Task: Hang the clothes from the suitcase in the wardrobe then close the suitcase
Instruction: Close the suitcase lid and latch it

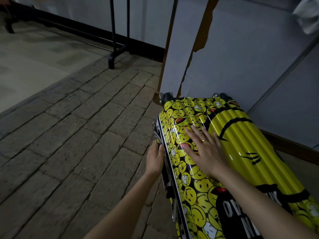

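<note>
A person's right hand [205,149] presses flat, fingers spread, on the lid of a yellow smiley-print suitcase [231,128] lying on the brick floor [77,135], while the left hand [155,157], just beside it, curls at the side seam. The case looks shut, its contents hidden. If the flat palm lifts before the seam fastens, the lid may spring open.

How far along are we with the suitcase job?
Nearly done: the suitcase lies with its lid down and no clothes in sight. Right hand presses flat on the lid; left hand is at the side seam. Fastening looks left; wardrobe contents can't be checked.
</note>
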